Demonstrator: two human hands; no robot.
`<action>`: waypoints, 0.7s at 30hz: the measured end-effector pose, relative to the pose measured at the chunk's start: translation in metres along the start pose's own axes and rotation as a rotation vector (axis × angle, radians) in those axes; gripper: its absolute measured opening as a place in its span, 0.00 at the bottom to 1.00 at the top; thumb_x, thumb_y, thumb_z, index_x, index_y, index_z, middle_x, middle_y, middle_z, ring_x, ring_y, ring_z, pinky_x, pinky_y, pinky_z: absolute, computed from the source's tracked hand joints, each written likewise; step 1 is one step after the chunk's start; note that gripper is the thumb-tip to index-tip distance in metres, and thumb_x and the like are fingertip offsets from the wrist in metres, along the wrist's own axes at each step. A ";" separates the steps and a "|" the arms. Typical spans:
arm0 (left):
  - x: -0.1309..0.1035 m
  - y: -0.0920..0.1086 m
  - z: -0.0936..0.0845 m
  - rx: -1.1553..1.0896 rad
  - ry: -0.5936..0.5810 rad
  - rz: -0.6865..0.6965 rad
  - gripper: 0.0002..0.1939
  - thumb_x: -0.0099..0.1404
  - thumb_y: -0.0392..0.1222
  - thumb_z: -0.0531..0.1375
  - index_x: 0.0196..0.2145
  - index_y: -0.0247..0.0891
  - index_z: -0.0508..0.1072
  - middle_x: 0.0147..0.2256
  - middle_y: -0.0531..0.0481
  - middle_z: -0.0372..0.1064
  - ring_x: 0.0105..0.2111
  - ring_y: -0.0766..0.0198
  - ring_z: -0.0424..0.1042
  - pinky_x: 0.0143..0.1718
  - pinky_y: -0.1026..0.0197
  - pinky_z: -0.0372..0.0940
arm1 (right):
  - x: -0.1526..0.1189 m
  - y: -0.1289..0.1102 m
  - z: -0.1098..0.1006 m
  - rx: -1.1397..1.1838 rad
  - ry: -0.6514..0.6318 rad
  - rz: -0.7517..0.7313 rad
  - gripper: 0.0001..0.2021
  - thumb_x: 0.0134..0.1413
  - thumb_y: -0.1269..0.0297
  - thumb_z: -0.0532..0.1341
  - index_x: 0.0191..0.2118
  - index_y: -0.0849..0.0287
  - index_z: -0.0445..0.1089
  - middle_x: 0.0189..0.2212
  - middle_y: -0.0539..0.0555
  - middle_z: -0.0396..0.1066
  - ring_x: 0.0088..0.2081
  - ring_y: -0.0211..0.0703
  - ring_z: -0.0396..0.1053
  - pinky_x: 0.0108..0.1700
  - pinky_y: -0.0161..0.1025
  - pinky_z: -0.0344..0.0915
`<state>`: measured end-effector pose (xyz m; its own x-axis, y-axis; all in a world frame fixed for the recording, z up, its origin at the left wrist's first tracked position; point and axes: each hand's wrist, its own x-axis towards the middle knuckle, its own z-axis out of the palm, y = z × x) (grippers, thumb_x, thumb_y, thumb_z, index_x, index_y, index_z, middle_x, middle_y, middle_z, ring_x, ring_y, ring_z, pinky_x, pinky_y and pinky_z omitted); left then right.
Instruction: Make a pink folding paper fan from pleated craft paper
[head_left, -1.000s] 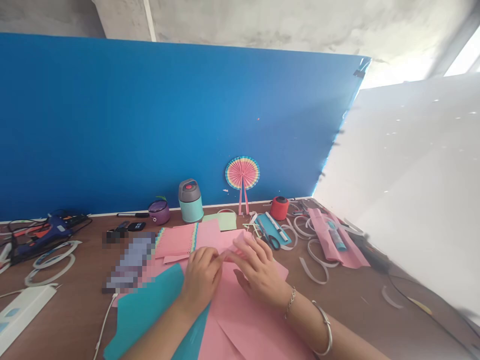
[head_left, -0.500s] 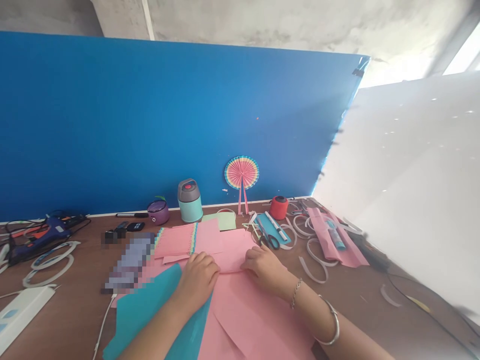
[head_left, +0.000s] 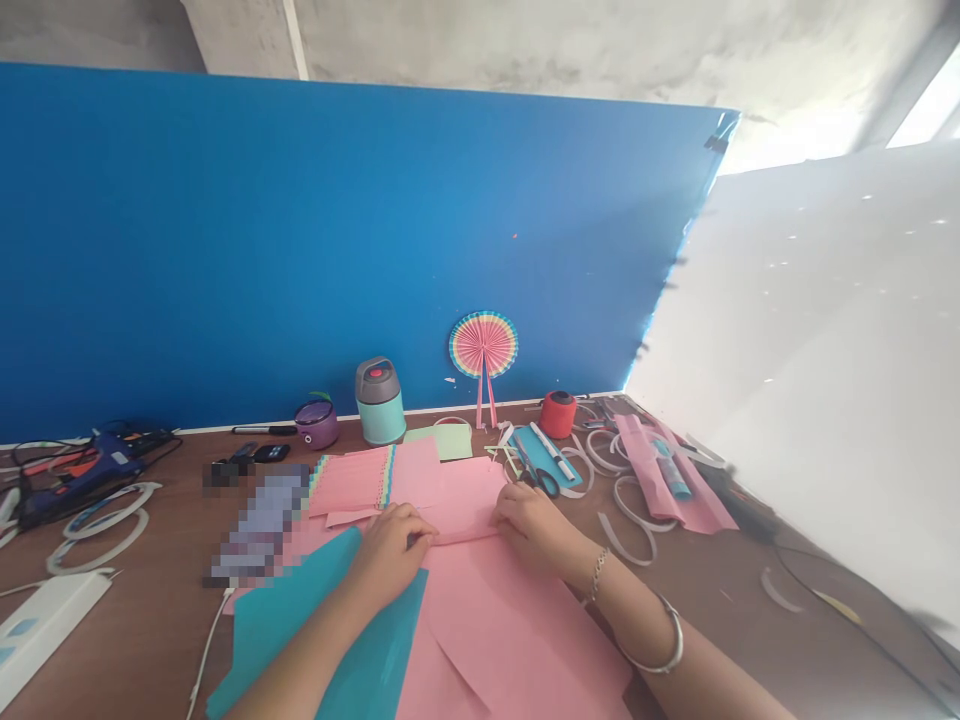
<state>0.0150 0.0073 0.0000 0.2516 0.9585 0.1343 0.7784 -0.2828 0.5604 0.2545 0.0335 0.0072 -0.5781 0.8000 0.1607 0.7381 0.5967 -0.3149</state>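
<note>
The left hand [head_left: 396, 548] and right hand [head_left: 536, 525] are sitting farther apart than a second ago, so more of the pink paper [head_left: 461, 500] is showing between them. Both hands are curling their fingers and pinching its near edge, one at each end. A thin fold is running along that edge, so the folding seems to be going well. The paper is lying mid-table, over more pink sheets [head_left: 525, 640]. No writing is showing clearly, not even on the blue tube [head_left: 673, 472].
</note>
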 end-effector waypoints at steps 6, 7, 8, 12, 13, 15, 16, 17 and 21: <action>-0.001 -0.001 -0.002 0.060 0.000 0.070 0.12 0.61 0.36 0.54 0.29 0.44 0.77 0.32 0.51 0.71 0.38 0.58 0.67 0.41 0.56 0.58 | -0.001 0.001 -0.001 -0.033 -0.015 -0.021 0.11 0.52 0.77 0.52 0.31 0.58 0.70 0.32 0.53 0.69 0.38 0.42 0.63 0.40 0.38 0.54; -0.002 0.000 -0.004 0.084 -0.006 0.099 0.12 0.61 0.35 0.54 0.28 0.43 0.76 0.31 0.51 0.71 0.38 0.58 0.67 0.41 0.56 0.58 | -0.002 0.000 -0.002 -0.049 -0.021 -0.010 0.10 0.51 0.77 0.53 0.30 0.59 0.69 0.32 0.53 0.69 0.37 0.42 0.63 0.39 0.38 0.54; -0.003 0.001 -0.005 0.111 -0.014 0.125 0.12 0.62 0.34 0.53 0.28 0.43 0.75 0.31 0.51 0.71 0.37 0.58 0.66 0.41 0.56 0.58 | -0.002 -0.002 -0.003 -0.072 -0.030 0.002 0.09 0.49 0.77 0.53 0.29 0.59 0.69 0.31 0.53 0.69 0.36 0.41 0.63 0.39 0.38 0.53; -0.006 0.004 -0.008 0.229 -0.017 0.198 0.11 0.63 0.33 0.52 0.26 0.40 0.71 0.29 0.51 0.70 0.35 0.59 0.65 0.39 0.56 0.56 | -0.005 -0.009 -0.005 -0.192 -0.074 -0.004 0.07 0.42 0.76 0.54 0.28 0.61 0.67 0.28 0.54 0.68 0.33 0.41 0.61 0.38 0.40 0.51; -0.007 0.004 -0.009 0.249 -0.015 0.211 0.11 0.63 0.33 0.52 0.26 0.40 0.71 0.29 0.51 0.70 0.35 0.59 0.65 0.38 0.56 0.56 | -0.006 -0.010 -0.005 -0.218 -0.080 -0.019 0.07 0.40 0.76 0.55 0.28 0.61 0.67 0.29 0.54 0.68 0.33 0.42 0.61 0.38 0.40 0.51; -0.008 0.004 -0.009 0.267 -0.015 0.227 0.11 0.63 0.32 0.51 0.27 0.40 0.70 0.30 0.51 0.69 0.36 0.59 0.64 0.39 0.56 0.56 | -0.007 -0.012 -0.006 -0.251 -0.092 -0.044 0.08 0.38 0.76 0.55 0.29 0.61 0.66 0.30 0.55 0.68 0.34 0.42 0.60 0.38 0.40 0.50; -0.008 0.004 -0.009 0.264 -0.016 0.229 0.11 0.63 0.32 0.51 0.27 0.40 0.70 0.30 0.51 0.69 0.36 0.59 0.64 0.39 0.56 0.56 | -0.008 -0.012 -0.007 -0.258 -0.097 -0.047 0.07 0.40 0.76 0.55 0.28 0.60 0.65 0.30 0.54 0.67 0.35 0.42 0.60 0.38 0.40 0.50; -0.008 0.004 -0.009 0.256 -0.018 0.228 0.11 0.63 0.32 0.51 0.27 0.40 0.70 0.30 0.51 0.69 0.36 0.59 0.64 0.39 0.56 0.56 | -0.008 -0.012 -0.007 -0.253 -0.103 -0.046 0.06 0.42 0.76 0.54 0.27 0.60 0.65 0.30 0.54 0.67 0.34 0.42 0.60 0.37 0.39 0.50; -0.006 0.003 -0.010 0.193 -0.027 0.187 0.12 0.63 0.33 0.51 0.27 0.41 0.72 0.31 0.50 0.69 0.38 0.59 0.64 0.40 0.56 0.56 | -0.007 -0.010 -0.012 -0.141 -0.132 -0.001 0.09 0.52 0.75 0.52 0.28 0.59 0.68 0.31 0.53 0.68 0.36 0.41 0.61 0.38 0.38 0.51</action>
<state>0.0099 0.0010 0.0095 0.4142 0.8884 0.1979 0.8115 -0.4590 0.3616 0.2551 0.0228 0.0202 -0.6126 0.7896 0.0335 0.7736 0.6078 -0.1794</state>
